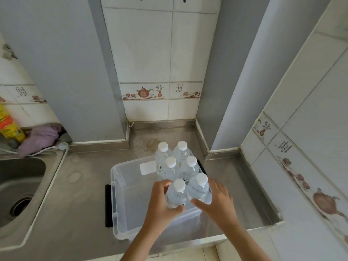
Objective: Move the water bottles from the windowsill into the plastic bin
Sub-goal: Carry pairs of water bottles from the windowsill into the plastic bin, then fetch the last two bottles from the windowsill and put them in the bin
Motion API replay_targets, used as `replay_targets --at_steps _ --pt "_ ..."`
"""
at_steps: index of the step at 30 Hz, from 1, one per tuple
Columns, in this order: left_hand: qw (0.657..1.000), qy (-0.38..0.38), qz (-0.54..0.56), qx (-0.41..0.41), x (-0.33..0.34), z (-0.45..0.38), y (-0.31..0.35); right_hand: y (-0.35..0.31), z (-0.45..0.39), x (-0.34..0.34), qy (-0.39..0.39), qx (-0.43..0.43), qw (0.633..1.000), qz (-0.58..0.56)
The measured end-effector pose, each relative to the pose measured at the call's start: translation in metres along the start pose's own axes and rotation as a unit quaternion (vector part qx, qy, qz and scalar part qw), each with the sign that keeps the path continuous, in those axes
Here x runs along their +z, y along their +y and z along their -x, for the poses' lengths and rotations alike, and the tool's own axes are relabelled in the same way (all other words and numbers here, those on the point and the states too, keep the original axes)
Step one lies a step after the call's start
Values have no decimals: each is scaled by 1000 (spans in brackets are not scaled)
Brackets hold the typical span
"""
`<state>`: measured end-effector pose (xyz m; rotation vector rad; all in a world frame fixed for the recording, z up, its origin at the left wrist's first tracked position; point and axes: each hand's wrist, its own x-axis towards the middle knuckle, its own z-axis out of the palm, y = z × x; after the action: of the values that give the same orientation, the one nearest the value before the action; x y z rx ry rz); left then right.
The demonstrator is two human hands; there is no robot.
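Left hand (160,202) and right hand (218,200) each grip a bottle (177,194).

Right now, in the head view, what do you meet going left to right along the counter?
Yellow bottle → purple cloth → sink → plastic bin → left hand → right hand, each hand on one of the two nearest water bottles.

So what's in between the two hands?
In the head view, two water bottles stand side by side between the left hand and the right hand. Each hand grips one, over the plastic bin.
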<state>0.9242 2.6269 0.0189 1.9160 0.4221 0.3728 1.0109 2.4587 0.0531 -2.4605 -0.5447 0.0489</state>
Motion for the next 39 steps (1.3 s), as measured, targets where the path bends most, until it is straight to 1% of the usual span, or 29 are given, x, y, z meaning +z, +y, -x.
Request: replay_targets --at_steps 2,5,8,11,15,21,26,29,33,39 --pt "999 17 -11 35 0 3 3 4 2 -3 17 -32 998 58" --pt "991 50 -50 112 -1 1 14 4 7 -15 36 -47 992 112" --pt "965 69 -145 206 -3 -3 37 1 20 -35 70 -35 989 127" --pt "930 48 -229 285 1 -5 63 2 47 -59 114 -25 985 124" --pt "893 9 -276 356 23 6 95 12 88 -89 146 8 979 143" --pt "868 -48 -253 425 69 41 136 35 153 -130 191 116 962 158" --pt "832 -91 -234 495 115 88 166 61 225 -162 249 201 936 147" --pt "815 -137 -222 517 149 129 181 78 274 -177 274 242 920 139" --pt "792 -205 -208 537 192 198 205 96 351 -200 317 277 896 140" --pt "751 -255 -181 581 253 296 232 121 473 -229 339 341 861 165"
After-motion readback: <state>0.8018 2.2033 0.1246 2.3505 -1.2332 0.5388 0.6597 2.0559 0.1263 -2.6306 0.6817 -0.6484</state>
